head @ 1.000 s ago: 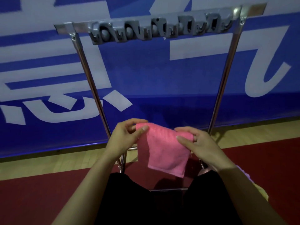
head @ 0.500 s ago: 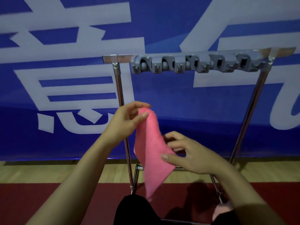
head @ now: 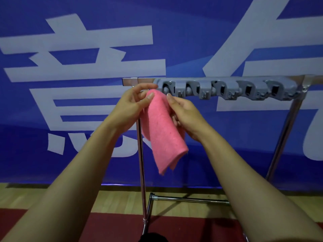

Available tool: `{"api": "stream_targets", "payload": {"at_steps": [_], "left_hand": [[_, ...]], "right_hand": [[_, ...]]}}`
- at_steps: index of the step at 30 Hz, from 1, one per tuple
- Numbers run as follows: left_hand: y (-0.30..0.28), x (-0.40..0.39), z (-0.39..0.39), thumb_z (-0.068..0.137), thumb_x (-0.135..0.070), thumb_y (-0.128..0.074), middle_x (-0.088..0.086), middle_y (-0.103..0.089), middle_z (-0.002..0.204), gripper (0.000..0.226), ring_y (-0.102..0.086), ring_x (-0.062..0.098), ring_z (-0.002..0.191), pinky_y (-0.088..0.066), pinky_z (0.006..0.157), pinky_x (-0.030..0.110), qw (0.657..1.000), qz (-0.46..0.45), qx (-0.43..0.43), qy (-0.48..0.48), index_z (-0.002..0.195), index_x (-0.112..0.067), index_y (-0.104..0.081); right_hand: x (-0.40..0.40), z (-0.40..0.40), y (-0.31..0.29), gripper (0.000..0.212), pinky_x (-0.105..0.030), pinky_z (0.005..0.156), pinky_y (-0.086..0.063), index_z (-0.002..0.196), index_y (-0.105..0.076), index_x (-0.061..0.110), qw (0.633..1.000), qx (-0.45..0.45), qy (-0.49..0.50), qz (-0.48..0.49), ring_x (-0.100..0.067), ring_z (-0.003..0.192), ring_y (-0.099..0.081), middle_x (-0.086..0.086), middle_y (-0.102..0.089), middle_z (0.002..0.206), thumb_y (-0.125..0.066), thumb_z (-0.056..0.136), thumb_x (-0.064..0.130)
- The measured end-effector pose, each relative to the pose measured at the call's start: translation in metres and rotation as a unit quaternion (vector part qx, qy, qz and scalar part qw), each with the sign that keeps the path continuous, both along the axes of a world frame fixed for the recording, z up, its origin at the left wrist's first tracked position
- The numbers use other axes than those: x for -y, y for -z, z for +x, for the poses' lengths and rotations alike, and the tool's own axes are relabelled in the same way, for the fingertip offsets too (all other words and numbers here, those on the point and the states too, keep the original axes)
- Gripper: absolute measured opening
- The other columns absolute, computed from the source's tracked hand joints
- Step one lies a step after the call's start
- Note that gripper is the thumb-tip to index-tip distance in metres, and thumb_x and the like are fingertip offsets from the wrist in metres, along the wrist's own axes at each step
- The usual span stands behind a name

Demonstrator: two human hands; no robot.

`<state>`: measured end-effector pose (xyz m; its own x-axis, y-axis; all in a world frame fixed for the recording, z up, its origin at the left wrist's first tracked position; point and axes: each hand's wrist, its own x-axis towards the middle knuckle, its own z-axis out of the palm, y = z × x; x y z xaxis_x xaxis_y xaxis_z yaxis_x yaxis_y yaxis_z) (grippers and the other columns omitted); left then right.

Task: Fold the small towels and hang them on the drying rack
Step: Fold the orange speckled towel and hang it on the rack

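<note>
While both hands held the pink towel (head: 161, 126) up at the left end of the drying rack (head: 290, 123), the step in hand looked to be hanging it. The left hand (head: 130, 106) pinched the towel's top fold between thumb and curled fingers, just below the left end of the rack's top bar (head: 138, 81). The right hand (head: 185, 113) gripped the towel's right side, thumb in front and fingers curled behind the cloth. The towel hung doubled over, its lower corner dangling free in front of the rack's left post (head: 141, 180).

To do it well, the fold probably needed to stay pinched flat while the top was guided into the leftmost clip of the grey clip strip (head: 225, 89), with the free layers kept even so none slipped out.

Counted: one towel in view, one rack, one clip strip with what seemed five holders, all unfilled, and two hands.
</note>
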<state>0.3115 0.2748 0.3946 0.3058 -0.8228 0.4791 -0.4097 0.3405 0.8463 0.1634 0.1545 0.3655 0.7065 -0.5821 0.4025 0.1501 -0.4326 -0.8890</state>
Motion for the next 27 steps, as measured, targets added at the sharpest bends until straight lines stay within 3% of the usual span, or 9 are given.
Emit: {"api": "stream_targets", "payload": {"at_steps": [2, 4, 6, 8, 10, 16, 21, 24, 27], "left_hand": [[-0.003, 0.009, 0.008, 0.106, -0.011, -0.057, 0.001, -0.078, 0.097, 0.027, -0.07, 0.01, 0.082, -0.057, 0.069, 0.024, 0.999, -0.006, 0.007, -0.033, 0.132, -0.014, -0.061], [-0.003, 0.02, 0.014, 0.106, -0.01, -0.058, 0.017, -0.076, 0.109, 0.026, -0.071, 0.017, 0.09, -0.059, 0.078, 0.033, 0.998, -0.025, 0.002, -0.053, 0.131, -0.014, -0.062], [-0.002, 0.029, 0.018, 0.105, -0.008, -0.058, 0.019, -0.073, 0.12, 0.022, -0.071, 0.023, 0.098, -0.058, 0.092, 0.045, 0.997, -0.044, -0.014, -0.062, 0.125, -0.015, -0.065], [-0.004, 0.037, 0.02, 0.106, -0.012, -0.058, 0.013, -0.073, 0.122, 0.017, -0.071, 0.023, 0.101, -0.059, 0.094, 0.046, 0.996, -0.047, -0.016, -0.068, 0.118, -0.019, -0.068], [-0.007, 0.043, 0.022, 0.106, -0.018, -0.059, 0.011, -0.073, 0.121, 0.015, -0.071, 0.024, 0.103, -0.061, 0.093, 0.045, 0.996, -0.043, -0.021, -0.08, 0.114, -0.022, -0.071], [0.01, 0.057, 0.032, 0.103, -0.02, -0.065, 0.009, -0.077, 0.105, 0.011, -0.071, 0.015, 0.085, -0.059, 0.078, 0.039, 0.992, -0.007, -0.046, -0.116, 0.105, -0.026, -0.075], [0.032, 0.056, 0.02, 0.106, -0.031, -0.058, -0.004, -0.077, 0.104, 0.021, -0.072, 0.011, 0.097, -0.058, 0.083, 0.028, 0.981, -0.072, -0.02, -0.177, 0.114, -0.023, -0.075], [0.039, 0.053, 0.005, 0.105, -0.043, -0.055, -0.005, -0.074, 0.108, 0.026, -0.071, 0.01, 0.099, -0.057, 0.086, 0.03, 0.979, -0.087, -0.039, -0.18, 0.114, -0.024, -0.07], [0.045, 0.051, -0.006, 0.1, -0.058, -0.058, -0.004, -0.071, 0.112, 0.037, -0.072, 0.004, 0.096, -0.06, 0.082, 0.027, 0.98, -0.07, -0.039, -0.182, 0.12, -0.027, -0.06]], "right_hand": [[0.001, 0.019, 0.0, 0.036, -0.033, 0.061, -0.052, 0.098, -0.07, 0.022, 0.998, 0.005, 0.055, 0.005, -0.013, 0.065, -0.062, 0.0, -0.069, 0.076, -0.049, 0.104, 0.051], [-0.002, 0.036, 0.0, 0.034, -0.04, 0.072, -0.058, 0.099, -0.07, 0.022, 0.995, 0.025, 0.073, 0.063, -0.016, 0.079, -0.07, -0.001, -0.075, 0.089, -0.052, 0.103, 0.051], [-0.009, 0.049, -0.003, 0.028, -0.033, 0.059, -0.055, 0.098, -0.067, 0.017, 0.972, 0.084, 0.05, 0.212, -0.014, 0.06, -0.063, -0.002, -0.068, 0.074, -0.057, 0.103, 0.043], [-0.016, 0.055, -0.012, 0.022, -0.025, 0.048, -0.048, 0.099, -0.065, 0.014, 0.923, 0.136, 0.019, 0.36, -0.011, 0.046, -0.053, -0.001, -0.058, 0.059, -0.063, 0.101, 0.036], [-0.013, 0.061, -0.016, 0.026, -0.024, 0.048, -0.05, 0.101, -0.066, 0.011, 0.902, 0.148, 0.036, 0.405, -0.014, 0.047, -0.055, -0.001, -0.056, 0.057, -0.066, 0.099, 0.037], [-0.001, 0.074, 0.001, 0.034, -0.031, 0.063, -0.058, 0.096, -0.07, 0.008, 0.933, 0.081, 0.118, 0.33, -0.019, 0.068, -0.067, -0.006, -0.07, 0.078, -0.061, 0.1, 0.041], [0.008, 0.079, 0.017, 0.02, -0.041, 0.08, -0.056, 0.103, -0.062, 0.02, 0.965, 0.077, 0.172, 0.184, -0.027, 0.091, -0.07, -0.008, -0.073, 0.102, -0.061, 0.1, 0.04], [-0.003, 0.078, 0.031, 0.016, -0.041, 0.071, -0.051, 0.11, -0.054, 0.025, 0.959, 0.151, 0.065, 0.23, -0.026, 0.08, -0.063, -0.012, -0.068, 0.091, -0.064, 0.1, 0.031], [-0.009, 0.075, 0.036, 0.014, -0.036, 0.066, -0.056, 0.118, -0.061, 0.028, 0.939, 0.231, -0.033, 0.254, -0.022, 0.077, -0.067, -0.007, -0.072, 0.089, -0.057, 0.104, 0.026]]}}
